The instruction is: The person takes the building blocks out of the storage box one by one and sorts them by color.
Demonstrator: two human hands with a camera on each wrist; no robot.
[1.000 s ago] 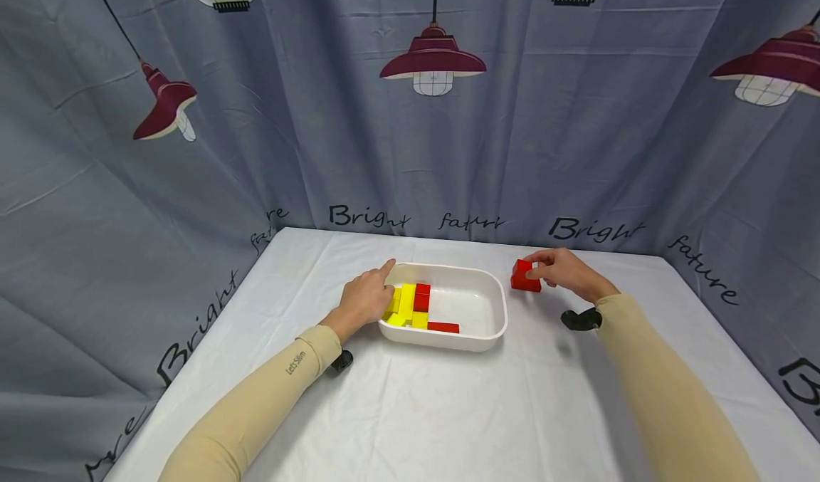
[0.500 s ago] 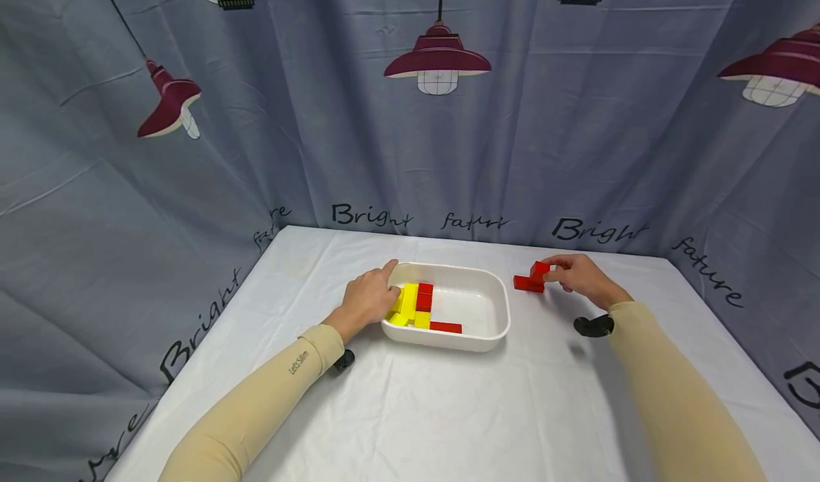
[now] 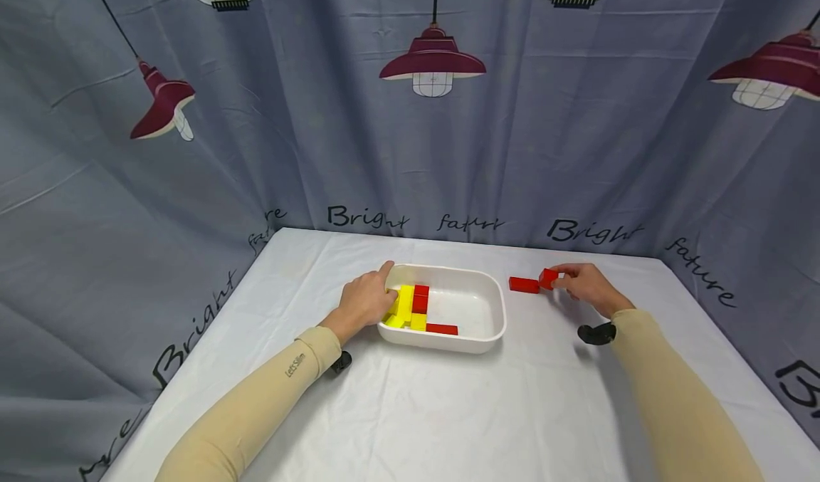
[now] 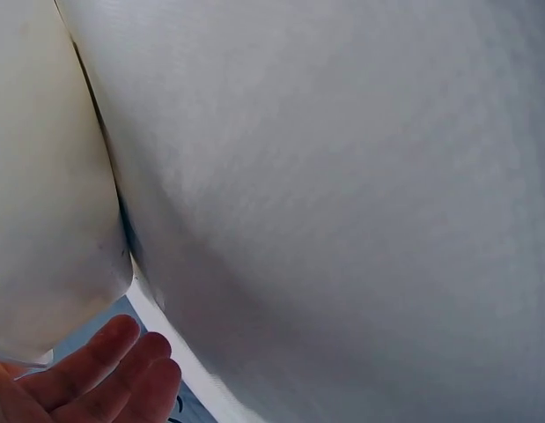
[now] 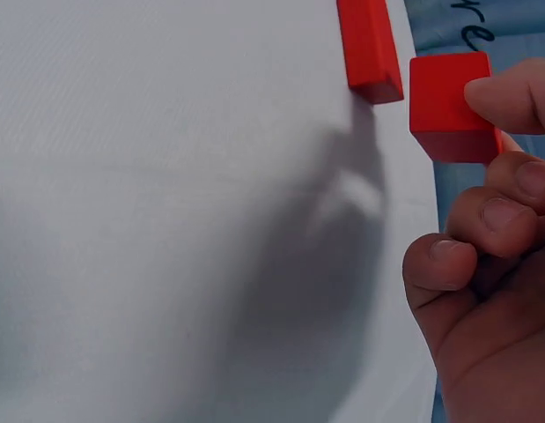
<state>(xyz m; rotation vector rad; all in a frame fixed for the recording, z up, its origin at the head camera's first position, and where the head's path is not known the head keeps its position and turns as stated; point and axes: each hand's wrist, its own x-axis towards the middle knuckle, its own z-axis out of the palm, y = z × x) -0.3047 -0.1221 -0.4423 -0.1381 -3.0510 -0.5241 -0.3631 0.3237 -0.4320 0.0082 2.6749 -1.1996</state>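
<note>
My right hand (image 3: 588,285) pinches a red cube-shaped block (image 3: 547,278) between thumb and fingers, just right of a long red block (image 3: 524,285) lying on the cloth. In the right wrist view, the thumb presses one face of the cube (image 5: 446,92), and the other fingers are curled below it. My left hand (image 3: 364,298) grips the left rim of a white plastic tray (image 3: 470,341), thumb over the edge. Fingertips (image 4: 158,388) show beside the tray's outer wall (image 4: 52,203) in the left wrist view. Part of the tray's left end is hidden by the hand.
Inside the tray, several yellow blocks (image 3: 406,302) lie at the left end, with red blocks (image 3: 420,300) beside them and a flat red one (image 3: 442,329) along the near wall. A white cloth (image 3: 435,411) covers the table; a grey curtain (image 3: 333,126) hangs behind.
The red cube has come off the top of the long red block and moved right and down with my right hand. My left hand has stayed on the tray.
</note>
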